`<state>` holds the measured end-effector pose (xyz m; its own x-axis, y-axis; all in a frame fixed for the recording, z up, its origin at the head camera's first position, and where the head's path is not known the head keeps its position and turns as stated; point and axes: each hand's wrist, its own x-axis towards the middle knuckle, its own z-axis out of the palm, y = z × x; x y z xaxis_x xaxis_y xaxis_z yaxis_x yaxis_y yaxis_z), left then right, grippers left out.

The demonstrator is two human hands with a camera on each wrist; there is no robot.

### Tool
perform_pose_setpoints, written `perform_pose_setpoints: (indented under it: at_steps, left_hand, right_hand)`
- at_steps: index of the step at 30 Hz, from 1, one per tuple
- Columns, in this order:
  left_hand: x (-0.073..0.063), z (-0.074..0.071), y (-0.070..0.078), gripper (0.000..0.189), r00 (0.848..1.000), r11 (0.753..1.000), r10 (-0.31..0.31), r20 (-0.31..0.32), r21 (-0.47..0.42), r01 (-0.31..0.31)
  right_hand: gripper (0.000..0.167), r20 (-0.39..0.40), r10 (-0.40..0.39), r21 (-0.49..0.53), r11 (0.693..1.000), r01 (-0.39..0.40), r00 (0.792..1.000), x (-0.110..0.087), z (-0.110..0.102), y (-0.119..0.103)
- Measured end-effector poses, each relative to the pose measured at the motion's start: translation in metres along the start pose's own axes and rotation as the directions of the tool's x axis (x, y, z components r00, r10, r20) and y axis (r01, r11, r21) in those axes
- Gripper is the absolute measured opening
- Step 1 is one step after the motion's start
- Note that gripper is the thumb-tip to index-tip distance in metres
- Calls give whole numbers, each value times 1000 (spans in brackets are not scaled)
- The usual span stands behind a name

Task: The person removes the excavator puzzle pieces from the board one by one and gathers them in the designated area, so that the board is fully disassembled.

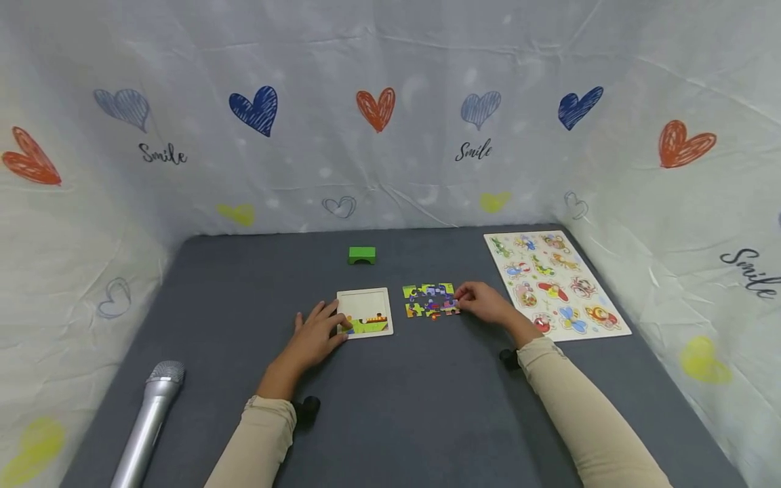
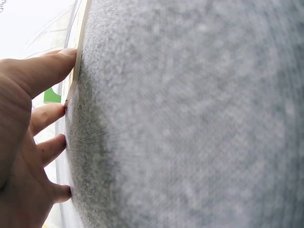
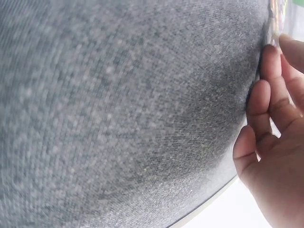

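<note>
A small square wooden puzzle board (image 1: 363,295) lies near the middle, its lower part filled with printed pieces (image 1: 369,327). My left hand (image 1: 312,341) rests at its left side, fingers spread. In the left wrist view the thumb (image 2: 57,66) presses the board's edge, and another fingertip is at its corner. To the right lies a group of loose jigsaw pieces (image 1: 429,291) in green, yellow and purple. My right hand (image 1: 485,303) is at the right end of this group, thumb and forefinger pinching a puzzle piece (image 1: 453,306) largely hidden by the fingertips.
Behind the board stands a green block (image 1: 362,255) with an arched cutout. A large animal picture board (image 1: 552,281) lies at the right, under part of the right forearm in the head view. A silver microphone (image 1: 149,420) lies at the left front. Printed cloth (image 1: 378,169) surrounds the table.
</note>
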<state>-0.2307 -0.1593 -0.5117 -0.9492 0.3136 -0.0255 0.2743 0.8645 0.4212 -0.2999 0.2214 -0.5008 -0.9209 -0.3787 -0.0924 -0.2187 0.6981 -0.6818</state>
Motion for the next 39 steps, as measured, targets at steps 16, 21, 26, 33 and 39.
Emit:
perform_pose_setpoints:
  at_steps: [16,21,26,33,39]
  left_hand:
    - [4,-2,3,49,998,998,-57,7,-30,57]
    - [1,-3,4,58,997,997,-75,24,-14,75]
    - [0,-7,4,60,997,997,-66,42,-28,68]
    - [2,-12,3,61,996,998,-62,65,-28,64]
    - [2,-11,2,61,995,998,-59,77,-34,62]
  right_hand:
    - [14,12,-183,-227,957,180,983,27,57,-104]
    - [20,132,-308,-306,891,334,942,43,92,-134]
    - [27,180,-329,-358,856,374,927,50,110,-144]
    - [29,212,-291,-336,875,349,933,54,111,-152]
    - [31,241,-231,-316,900,301,943,57,111,-153]
